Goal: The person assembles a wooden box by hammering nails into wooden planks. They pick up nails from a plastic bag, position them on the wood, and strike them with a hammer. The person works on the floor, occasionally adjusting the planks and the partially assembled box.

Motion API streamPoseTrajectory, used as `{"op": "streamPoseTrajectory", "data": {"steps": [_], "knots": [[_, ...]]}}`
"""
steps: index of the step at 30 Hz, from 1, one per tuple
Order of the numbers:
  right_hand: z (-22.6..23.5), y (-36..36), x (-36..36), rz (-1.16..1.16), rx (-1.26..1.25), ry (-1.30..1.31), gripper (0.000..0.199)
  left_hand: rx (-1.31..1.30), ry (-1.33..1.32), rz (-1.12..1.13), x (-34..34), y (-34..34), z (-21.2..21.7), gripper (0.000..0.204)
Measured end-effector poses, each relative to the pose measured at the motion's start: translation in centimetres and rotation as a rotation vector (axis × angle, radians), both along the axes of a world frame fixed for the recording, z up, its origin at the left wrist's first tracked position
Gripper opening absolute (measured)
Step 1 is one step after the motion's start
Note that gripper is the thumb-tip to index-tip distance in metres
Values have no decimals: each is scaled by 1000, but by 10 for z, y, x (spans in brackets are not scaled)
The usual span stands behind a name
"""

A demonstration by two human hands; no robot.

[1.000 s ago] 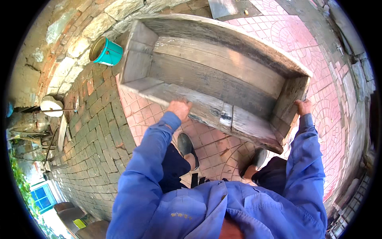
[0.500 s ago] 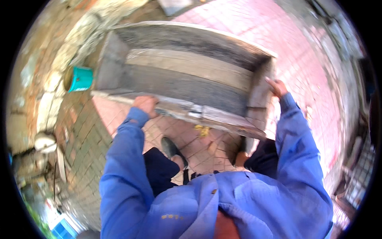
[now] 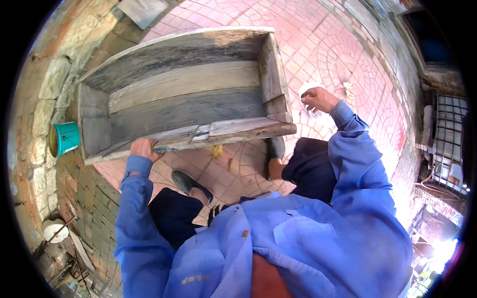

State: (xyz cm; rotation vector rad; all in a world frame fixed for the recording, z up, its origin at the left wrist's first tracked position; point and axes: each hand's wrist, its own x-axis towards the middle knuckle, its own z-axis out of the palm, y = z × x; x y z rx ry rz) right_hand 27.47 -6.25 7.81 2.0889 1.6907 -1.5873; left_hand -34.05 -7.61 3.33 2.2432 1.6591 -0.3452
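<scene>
Nearest, the left hand (image 3: 144,148) clamps over the near rim of the long grey wooden trough (image 3: 184,99), carrying its weight at the left end. The right hand (image 3: 318,99) is off the right end wall, fingers loosely curled on nothing. The trough tilts above the brick paving (image 3: 348,54); a teal bucket (image 3: 64,139) stands far left.

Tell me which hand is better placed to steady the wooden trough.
Left. The left hand grips the near edge of the trough. The right hand is off it, beside its right end.
</scene>
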Motion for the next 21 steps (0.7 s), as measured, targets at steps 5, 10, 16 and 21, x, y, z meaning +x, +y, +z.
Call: {"op": "streamPoseTrajectory", "data": {"steps": [5,10,16,21], "knots": [[-11,-19,31,2,-220,-1,38,-13,8,69,28,-51,-4,55],[-31,-31,9,-26,-447,128,45,89,-215,-128,69,-46,28,80],[-51,-41,11,-182,-419,262,42,-14,-330,-281,187,-45,31,72],[-74,-21,0,-353,-5,162,49,-108,-208,-301,229,-40,8,50]]}}
